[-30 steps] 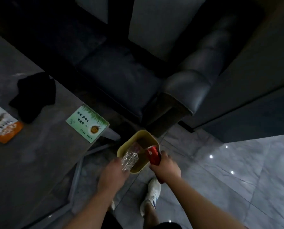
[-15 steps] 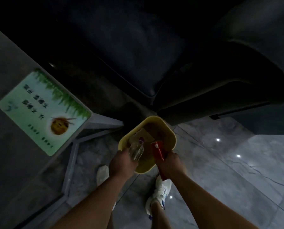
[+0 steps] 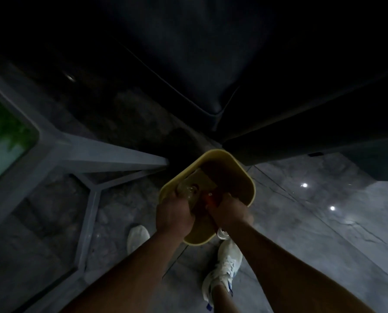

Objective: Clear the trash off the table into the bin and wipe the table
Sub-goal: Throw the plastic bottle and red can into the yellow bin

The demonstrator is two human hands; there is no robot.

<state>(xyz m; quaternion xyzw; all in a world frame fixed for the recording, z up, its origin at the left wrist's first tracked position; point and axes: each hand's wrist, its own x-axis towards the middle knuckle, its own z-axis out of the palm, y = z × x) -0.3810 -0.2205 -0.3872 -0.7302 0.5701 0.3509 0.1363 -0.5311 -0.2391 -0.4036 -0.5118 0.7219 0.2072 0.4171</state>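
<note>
Hands meet over the near rim of a yellow bin [image 3: 244, 177] that stands on the grey marble floor [image 3: 323, 233], just in front of a dark sofa [image 3: 211, 64]. The left hand [image 3: 173, 216] is curled tight around a clear plastic bottle [image 3: 189, 190], whose neck end points down into the bin's mouth. The right hand [image 3: 230, 213] is closed in a fist around a red can [image 3: 207, 201], also held over the opening, just right of the bottle and close beside it. A pale flat piece, too dim to identify, lies inside the bin on its far-left side. Both forearms reach in from the near edge. Under them, two white sneakers stand on the floor, the left sneaker [image 3: 137, 237] near the bin's near-left side and the right sneaker [image 3: 224, 265] just near of the bin. At the left edge, the grey surface [image 3: 53, 152] shows one corner, with a green card [image 3: 3, 141] lying on it and its frame legs [image 3: 87, 229] running below. Small light spots reflect off the floor to the right.
</note>
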